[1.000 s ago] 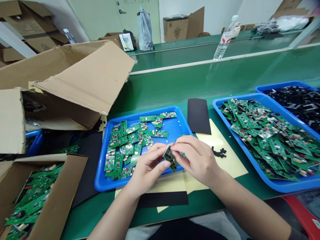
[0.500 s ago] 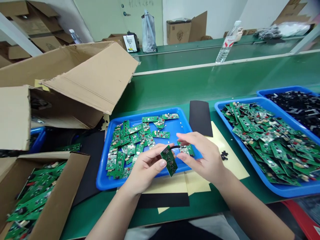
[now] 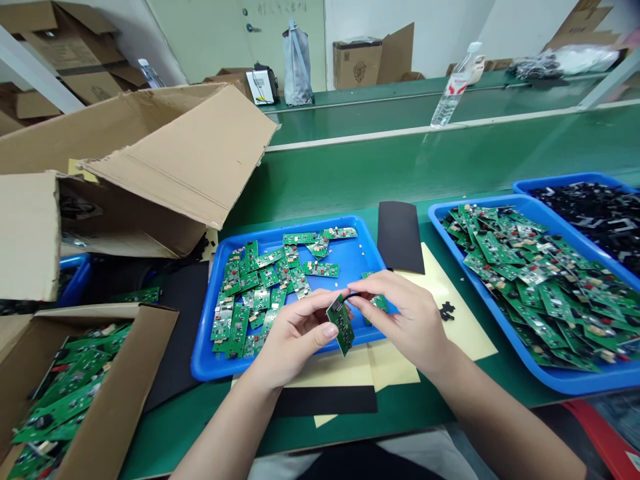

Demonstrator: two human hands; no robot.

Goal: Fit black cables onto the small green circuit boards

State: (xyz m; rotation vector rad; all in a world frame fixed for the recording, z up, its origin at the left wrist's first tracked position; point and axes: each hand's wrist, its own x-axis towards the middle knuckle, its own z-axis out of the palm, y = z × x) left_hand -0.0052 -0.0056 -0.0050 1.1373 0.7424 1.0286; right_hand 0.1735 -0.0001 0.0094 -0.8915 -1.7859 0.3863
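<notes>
A small green circuit board [image 3: 341, 325] is pinched upright between the thumb and fingers of my left hand [image 3: 295, 337]. From its top edge a thin black strip [image 3: 353, 295] sticks out to the right. The thumb and forefinger of my right hand [image 3: 403, 317] are closed on that strip; their tips are close to the board. Both hands are over the front of a blue tray [image 3: 204, 333], in which many green circuit boards [image 3: 270, 280] lie spread and overlapping. Part of one board is hidden behind my right hand.
At the right, a blue tray [image 3: 537, 380] is heaped with circuit boards; another tray [image 3: 525, 183] behind it holds black pieces. Small black bits [image 3: 447, 311] lie on yellow paper [image 3: 470, 333]. A cardboard box [image 3: 145, 373] of boards stands front left. A bottle [image 3: 455, 87] leans on the ledge.
My right thumb and forefinger, apart before, have closed on the black strip at the board's top. The board in my left hand has turned slightly and shifted a little right.
</notes>
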